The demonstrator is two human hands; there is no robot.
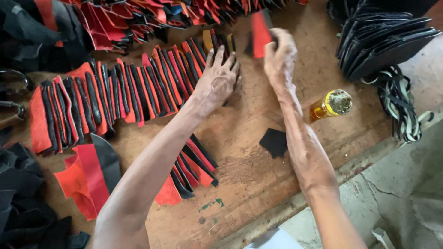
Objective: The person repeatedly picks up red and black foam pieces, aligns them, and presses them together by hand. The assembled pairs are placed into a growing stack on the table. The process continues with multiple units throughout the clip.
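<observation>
The right hand [279,53] is closed around a flat red cut piece of soft leather-like material [260,28], gripping it by its lower end so the rest stands up above the fist, toward the far edge of the worn wooden workbench [258,184]. The piece looks thin and light, limp enough to flop if held by a corner, so a grip low and across its width seems the surest hold; its surface looks matte, not slippery.

The left hand [217,83] lies flat and spread, holding nothing, its fingers pressing on the near end of a long overlapping row of red and black cut pieces [120,99] that runs toward the bench's left edge. A smaller fan of red and black strips [191,168] lies closer to the front edge, and a lone black scrap [274,141] sits apart near the right forearm.

A small amber glass bottle with a crusted yellow-rimmed top [331,105] stands by the right edge. A stack of black curved pieces [385,39] fills the far right corner.
</observation>
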